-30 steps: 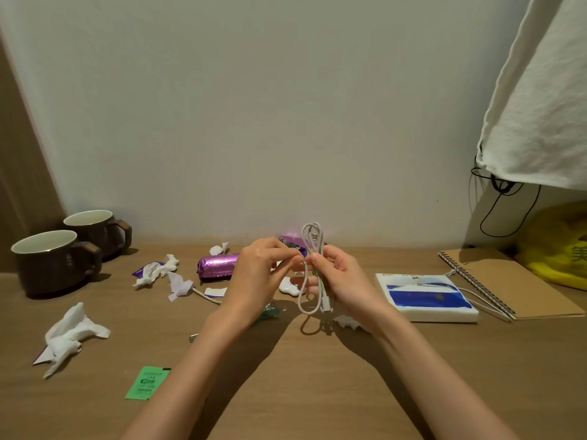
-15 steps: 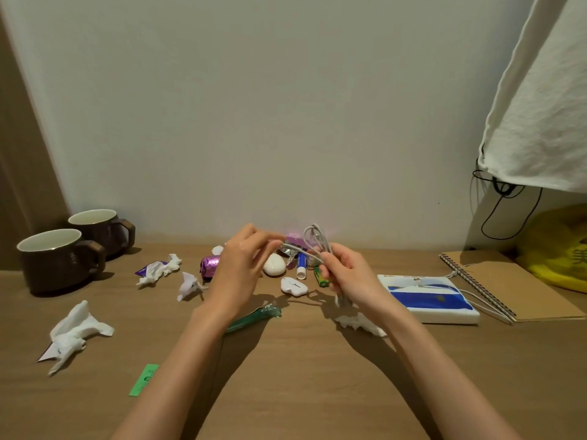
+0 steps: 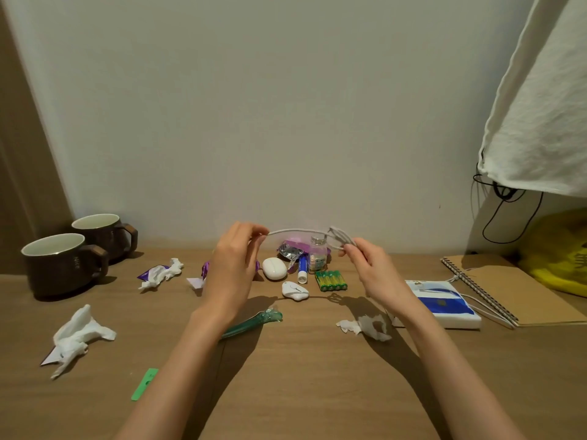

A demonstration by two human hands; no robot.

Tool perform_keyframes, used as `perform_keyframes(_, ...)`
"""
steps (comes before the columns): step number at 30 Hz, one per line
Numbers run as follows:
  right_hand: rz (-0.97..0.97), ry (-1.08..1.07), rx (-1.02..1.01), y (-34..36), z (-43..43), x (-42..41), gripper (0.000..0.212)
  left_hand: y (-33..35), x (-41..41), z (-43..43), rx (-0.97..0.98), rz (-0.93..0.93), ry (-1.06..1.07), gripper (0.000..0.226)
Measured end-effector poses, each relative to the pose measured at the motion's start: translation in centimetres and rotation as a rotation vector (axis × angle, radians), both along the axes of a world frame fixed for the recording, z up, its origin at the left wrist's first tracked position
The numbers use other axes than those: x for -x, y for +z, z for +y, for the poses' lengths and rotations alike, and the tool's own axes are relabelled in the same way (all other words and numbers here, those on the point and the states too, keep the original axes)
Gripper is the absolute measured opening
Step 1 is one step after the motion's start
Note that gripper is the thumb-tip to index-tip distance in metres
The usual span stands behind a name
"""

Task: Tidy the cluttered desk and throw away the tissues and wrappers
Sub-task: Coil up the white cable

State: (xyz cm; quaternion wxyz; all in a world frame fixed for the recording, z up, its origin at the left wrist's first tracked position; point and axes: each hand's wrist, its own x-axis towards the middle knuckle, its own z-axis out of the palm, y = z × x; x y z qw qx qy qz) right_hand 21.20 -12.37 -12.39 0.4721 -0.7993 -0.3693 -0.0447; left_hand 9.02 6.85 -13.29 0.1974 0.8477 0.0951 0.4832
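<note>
Head view. My left hand [image 3: 233,265] pinches the free end of the white cable [image 3: 298,231]. My right hand [image 3: 371,268] grips its bunched loops. The cable spans between them, held above the worktop [image 3: 301,376].

Step, as I judge it: coiling the cable. Next move: wrap the loose length round the bundle under light tension, then set it down.

Not yet binned: crumpled tissues [image 3: 77,336] at far left and under my right wrist, and a purple wrapper [image 3: 149,274] near the mugs [image 3: 63,265].
</note>
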Motion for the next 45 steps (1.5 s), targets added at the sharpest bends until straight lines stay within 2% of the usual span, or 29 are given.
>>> perform_keyframes(3,0.382,0.068,-0.33,0.3,-0.1,-0.6,0.023,0.5,0.2,-0.4,0.098,-0.078,0.019,0.015)
perform_keyframes(6,0.836,0.214,-0.716,0.9,0.0,-0.3,0.019,0.8,0.2,-1.1,0.295,-0.182,-0.077,0.014)
perform_keyframes(8,0.985,0.252,-0.815,1.0,0.5,0.4,0.019,0.8,0.0,-1.8,0.338,-0.173,-0.172,0.019)
perform_keyframes(12,0.895,0.218,-0.743,0.4,1.3,1.0,0.02,0.2,-0.6,-3.1,0.123,0.007,-0.304,0.029)
perform_keyframes(16,0.746,0.152,-0.602,0.2,1.5,1.3,0.018,-0.4,-1.0,-3.5,-0.116,0.146,-0.245,0.039)
perform_keyframes(19,0.658,0.148,-0.513,0.1,1.7,1.5,0.02,-0.7,-1.0,-3.8,-0.102,0.225,-0.184,0.034)
perform_keyframes(24,0.601,0.235,-0.342,0.2,2.0,2.3,0.02,-0.9,-1.0,-3.9,-0.066,0.243,-0.177,0.032)
perform_keyframes(27,0.452,0.167,-0.251,0.2,2.0,2.6,0.036,-0.9,-1.1,-4.1,-0.078,0.257,-0.214,0.032)
perform_keyframes(30,0.325,0.05,-0.269,0.1,2.0,2.5,0.024,-0.9,-1.2,-4.4,-0.096,0.273,-0.301,0.029)
perform_keyframes(32,0.289,0.028,-0.251,-0.1,2.0,2.1,0.024,-1.0,-1.2,-4.5,-0.112,0.267,-0.34,0.028)
perform_keyframes(39,0.404,-0.017,-0.389,0.7,0.2,0.1,0.027,-1.0,-0.6,-2.3,-0.192,0.236,-0.249,0.022)
perform_keyframes(43,0.537,0.131,-0.547,0.7,-0.2,-0.4,0.021,-0.4,-0.4,-2.0,-0.11,0.217,-0.256,0.012)
perform_keyframes(45,0.47,0.135,-0.466,0.6,0.0,-0.2,0.02,-0.4,-0.4,-2.3,-0.098,0.217,-0.301,0.01)
